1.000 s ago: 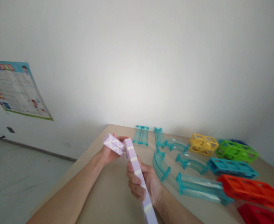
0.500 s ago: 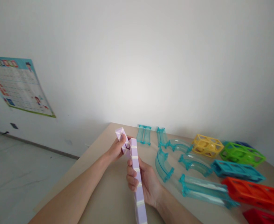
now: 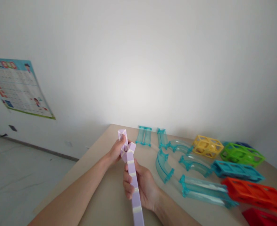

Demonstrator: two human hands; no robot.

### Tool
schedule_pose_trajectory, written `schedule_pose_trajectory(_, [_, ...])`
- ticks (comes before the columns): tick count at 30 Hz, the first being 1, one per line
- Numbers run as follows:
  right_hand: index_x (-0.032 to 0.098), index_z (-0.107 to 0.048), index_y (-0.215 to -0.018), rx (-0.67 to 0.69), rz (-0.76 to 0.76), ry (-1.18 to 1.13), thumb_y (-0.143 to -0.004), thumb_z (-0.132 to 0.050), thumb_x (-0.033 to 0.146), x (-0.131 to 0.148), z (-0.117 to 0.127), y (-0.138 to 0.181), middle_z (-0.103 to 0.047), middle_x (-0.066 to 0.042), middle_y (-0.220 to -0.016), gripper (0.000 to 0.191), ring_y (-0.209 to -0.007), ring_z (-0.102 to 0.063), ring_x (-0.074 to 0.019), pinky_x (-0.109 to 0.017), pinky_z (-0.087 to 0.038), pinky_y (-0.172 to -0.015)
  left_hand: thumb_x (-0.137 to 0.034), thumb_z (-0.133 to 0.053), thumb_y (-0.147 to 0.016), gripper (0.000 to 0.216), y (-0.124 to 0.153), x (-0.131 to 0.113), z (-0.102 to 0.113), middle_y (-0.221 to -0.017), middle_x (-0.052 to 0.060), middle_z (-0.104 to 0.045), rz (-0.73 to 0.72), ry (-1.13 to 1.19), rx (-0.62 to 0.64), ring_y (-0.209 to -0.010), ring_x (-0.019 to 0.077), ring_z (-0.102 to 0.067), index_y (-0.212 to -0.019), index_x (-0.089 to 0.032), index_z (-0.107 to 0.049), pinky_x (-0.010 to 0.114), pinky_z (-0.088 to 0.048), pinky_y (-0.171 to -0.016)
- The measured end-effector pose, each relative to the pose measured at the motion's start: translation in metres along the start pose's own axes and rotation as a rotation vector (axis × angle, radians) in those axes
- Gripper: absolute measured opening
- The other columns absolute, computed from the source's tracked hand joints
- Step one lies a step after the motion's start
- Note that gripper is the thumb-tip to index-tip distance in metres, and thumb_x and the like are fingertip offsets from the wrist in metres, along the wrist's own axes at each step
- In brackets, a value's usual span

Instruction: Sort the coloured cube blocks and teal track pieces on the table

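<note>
A lilac and white snake puzzle (image 3: 134, 181) made of jointed segments is held over the table between both hands. Its long straight run slopes down toward me and leaves the view at the bottom. The far end is folded into a bent cluster. My left hand (image 3: 116, 150) is closed round that folded end, thumb on top. My right hand (image 3: 146, 185) wraps its fingers round the straight run just below the bend. Part of the folded end is hidden behind the left fingers.
On the beige table (image 3: 100, 188), clear teal track pieces (image 3: 164, 166) lie to the right. Beyond them sit yellow (image 3: 207, 146), green (image 3: 242, 153), blue (image 3: 237, 171) and red (image 3: 253, 193) lattice blocks. A white wall (image 3: 138, 78) with a poster (image 3: 20, 88) stands behind.
The top segment of the straight run has turned, so the far end now bends in a tighter cluster. The right hand and the straight run have shifted slightly left.
</note>
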State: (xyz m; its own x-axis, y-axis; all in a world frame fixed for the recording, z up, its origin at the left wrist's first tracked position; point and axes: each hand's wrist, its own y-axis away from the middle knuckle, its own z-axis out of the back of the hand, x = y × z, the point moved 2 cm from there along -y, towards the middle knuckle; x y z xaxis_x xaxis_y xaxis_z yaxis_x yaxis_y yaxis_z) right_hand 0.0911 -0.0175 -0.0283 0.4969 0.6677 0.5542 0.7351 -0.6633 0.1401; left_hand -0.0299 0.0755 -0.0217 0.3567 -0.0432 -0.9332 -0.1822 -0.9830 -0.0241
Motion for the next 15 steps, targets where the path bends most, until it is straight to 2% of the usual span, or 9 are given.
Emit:
schedule_pose_trajectory(3, [0.019, -0.052, -0.086, -0.03, -0.068, 0.055, -0.092, -0.034, 0.06, 0.001, 0.003, -0.001, -0.045, 0.007, -0.052, 0.045, -0.034, -0.039, -0.0075, -0.02, -0.04, -0.034, -0.076, -0.064, -0.059, 0.068, -0.001, -0.002, 0.006, -0.052, 0.003, -0.059, 0.044, -0.058, 0.033, -0.043, 0.0108, -0.049, -0.067, -0.009, -0.065, 0.022, -0.033, -0.044])
schedule_pose_trajectory(5, [0.02, -0.052, -0.086, -0.059, -0.076, 0.067, -0.093, -0.032, 0.058, 0.004, 0.003, -0.001, -0.043, 0.008, -0.05, 0.044, -0.032, -0.034, -0.0068, -0.018, -0.036, -0.031, -0.074, -0.066, -0.059, 0.065, -0.002, -0.004, 0.007, -0.052, 0.003, -0.059, 0.022, -0.062, 0.011, -0.044, 0.0109, -0.049, -0.067, -0.01, -0.064, 0.023, -0.033, -0.044])
schedule_pose_trajectory(9, [0.021, -0.05, -0.087, -0.083, 0.031, -0.012, -0.094, -0.034, 0.054, 0.01, -0.003, 0.0, -0.041, 0.009, -0.05, 0.038, -0.03, -0.021, -0.004, -0.014, -0.023, -0.027, -0.076, -0.061, -0.062, 0.066, -0.001, -0.005, 0.0, -0.055, 0.001, -0.058, -0.072, 0.061, -0.066, -0.048, 0.0118, -0.051, -0.074, -0.012, -0.064, 0.023, -0.036, -0.048])
schedule_pose_trajectory(12, [0.02, -0.051, -0.086, -0.059, 0.125, -0.072, -0.095, -0.034, 0.052, 0.012, -0.009, 0.002, -0.039, 0.01, -0.049, 0.037, -0.03, -0.017, -0.0037, -0.015, -0.021, -0.026, -0.079, -0.056, -0.063, 0.07, 0.002, -0.003, -0.012, -0.061, 0.004, -0.061, -0.075, 0.169, -0.032, -0.055, 0.0156, -0.055, -0.085, -0.013, -0.065, 0.026, -0.041, -0.052])
schedule_pose_trajectory(15, [0.02, -0.051, -0.086, -0.017, 0.157, -0.098, -0.095, -0.035, 0.052, 0.014, -0.012, 0.004, -0.038, 0.01, -0.049, 0.037, -0.029, -0.016, -0.0034, -0.015, -0.02, -0.026, -0.078, -0.058, -0.063, 0.071, 0.005, -0.002, -0.021, -0.069, 0.005, -0.064, -0.078, 0.277, -0.021, -0.061, 0.0178, -0.058, -0.091, -0.013, -0.066, 0.028, -0.043, -0.057])
